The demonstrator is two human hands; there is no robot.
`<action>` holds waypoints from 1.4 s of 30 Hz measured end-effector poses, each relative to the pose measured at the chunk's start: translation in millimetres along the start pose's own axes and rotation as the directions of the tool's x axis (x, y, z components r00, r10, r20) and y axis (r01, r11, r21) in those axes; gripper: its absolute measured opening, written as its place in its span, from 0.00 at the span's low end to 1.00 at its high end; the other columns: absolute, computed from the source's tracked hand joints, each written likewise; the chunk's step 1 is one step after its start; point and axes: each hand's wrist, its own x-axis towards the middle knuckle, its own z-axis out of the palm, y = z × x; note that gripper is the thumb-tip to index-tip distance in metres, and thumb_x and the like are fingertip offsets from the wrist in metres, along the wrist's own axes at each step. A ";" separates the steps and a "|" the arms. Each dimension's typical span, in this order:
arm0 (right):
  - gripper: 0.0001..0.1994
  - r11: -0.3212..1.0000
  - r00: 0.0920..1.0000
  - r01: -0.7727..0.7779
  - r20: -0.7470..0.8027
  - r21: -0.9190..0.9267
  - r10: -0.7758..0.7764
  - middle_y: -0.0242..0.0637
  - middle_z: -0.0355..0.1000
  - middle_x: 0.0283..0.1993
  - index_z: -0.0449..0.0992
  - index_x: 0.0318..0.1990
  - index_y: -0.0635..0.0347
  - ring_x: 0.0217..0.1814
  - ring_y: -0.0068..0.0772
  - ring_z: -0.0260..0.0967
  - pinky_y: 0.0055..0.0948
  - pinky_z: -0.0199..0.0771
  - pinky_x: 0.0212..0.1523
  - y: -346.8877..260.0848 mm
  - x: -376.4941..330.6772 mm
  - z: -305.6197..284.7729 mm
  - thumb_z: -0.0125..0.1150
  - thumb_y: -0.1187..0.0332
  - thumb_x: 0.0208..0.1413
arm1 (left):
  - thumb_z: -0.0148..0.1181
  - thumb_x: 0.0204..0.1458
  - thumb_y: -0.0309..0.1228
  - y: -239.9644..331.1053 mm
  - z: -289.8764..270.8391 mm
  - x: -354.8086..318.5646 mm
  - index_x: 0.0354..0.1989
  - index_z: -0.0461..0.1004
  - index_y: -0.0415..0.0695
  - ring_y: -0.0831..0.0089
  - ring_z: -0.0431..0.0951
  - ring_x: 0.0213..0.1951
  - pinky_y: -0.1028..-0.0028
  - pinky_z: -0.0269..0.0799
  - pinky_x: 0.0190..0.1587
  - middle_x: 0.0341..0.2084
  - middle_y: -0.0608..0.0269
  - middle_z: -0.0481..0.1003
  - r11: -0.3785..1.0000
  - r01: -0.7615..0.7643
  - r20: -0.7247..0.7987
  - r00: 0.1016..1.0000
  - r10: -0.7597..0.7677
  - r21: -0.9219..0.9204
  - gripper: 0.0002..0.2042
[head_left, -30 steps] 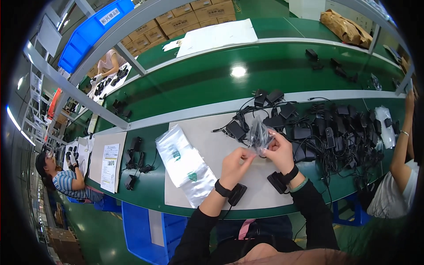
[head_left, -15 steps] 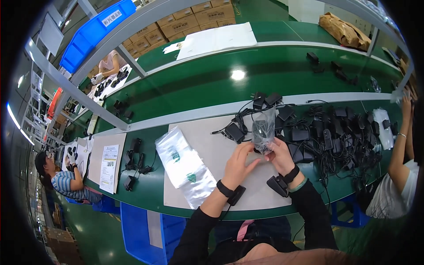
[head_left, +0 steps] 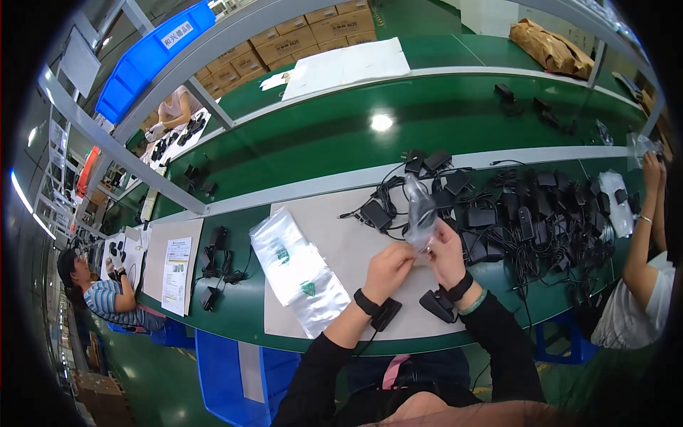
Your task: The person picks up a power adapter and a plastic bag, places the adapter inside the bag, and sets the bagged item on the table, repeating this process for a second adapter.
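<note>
A clear plastic bag point(head_left: 421, 213) with a dark item inside, probably a power adapter with its cable, hangs over the grey mat in front of me. My right hand point(head_left: 445, 252) grips the bag near its lower end. Close beside it, my left hand point(head_left: 390, 265) has thumb and fingers pinched at the bag's edge; the exact contact is small and partly hidden. Just beyond the bag, several black adapters point(head_left: 376, 213) with coiled cables lie on the mat. Flat clear bags point(head_left: 297, 265) with green print are stacked left of my left hand.
A big heap of black adapters and cables point(head_left: 541, 220) covers the bench to the right. Adapters point(head_left: 215, 267) and a printed sheet point(head_left: 176, 274) lie left. A metal rail point(head_left: 320, 181) runs behind the mat. Co-workers sit at left and right; a blue bin point(head_left: 220, 370) stands below.
The bag has tilted and narrowed, its lower end drawn together. My left hand has gone from spread fingers to a pinch, and my right hand has closed higher on the bag.
</note>
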 end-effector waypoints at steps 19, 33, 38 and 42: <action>0.33 0.886 0.943 0.196 0.328 -0.421 -0.053 0.29 0.67 0.48 0.58 0.62 0.58 0.43 0.16 0.64 0.21 0.68 0.44 -11.3 1.4 -11.8 0.64 0.75 0.45 | 0.50 0.54 0.22 -7.7 -16.1 4.1 0.45 0.67 0.36 0.73 0.75 0.41 0.75 0.70 0.43 0.41 0.62 0.72 0.728 0.328 0.130 0.940 -0.315 -0.602 0.10; 0.29 0.377 0.777 0.612 0.617 -0.695 -0.126 0.40 0.68 0.46 0.67 0.55 0.61 0.50 0.35 0.65 0.29 0.66 0.51 -21.6 -11.6 17.1 0.66 0.72 0.40 | 0.59 0.41 0.23 -10.7 -17.5 -9.2 0.37 0.73 0.41 0.64 0.77 0.32 0.73 0.71 0.34 0.30 0.57 0.76 0.989 0.126 -0.058 0.990 -0.130 -0.075 0.12; 0.29 0.178 0.761 0.649 0.627 -0.740 -0.169 0.43 0.69 0.48 0.68 0.54 0.60 0.49 0.42 0.66 0.30 0.66 0.51 -25.0 -6.2 7.2 0.65 0.71 0.38 | 0.56 0.41 0.27 -9.5 -19.8 -9.8 0.35 0.74 0.44 0.60 0.77 0.30 0.67 0.72 0.32 0.27 0.57 0.76 0.942 0.058 0.045 0.996 -0.077 0.329 0.10; 0.29 0.125 0.741 0.668 0.640 -0.733 -0.205 0.43 0.70 0.45 0.69 0.53 0.60 0.45 0.44 0.67 0.31 0.67 0.49 -23.8 -7.5 9.5 0.64 0.70 0.37 | 0.57 0.40 0.29 -7.4 -19.2 -8.5 0.30 0.74 0.44 0.56 0.75 0.26 0.64 0.70 0.28 0.23 0.55 0.74 0.927 0.064 0.010 0.997 -0.073 0.370 0.08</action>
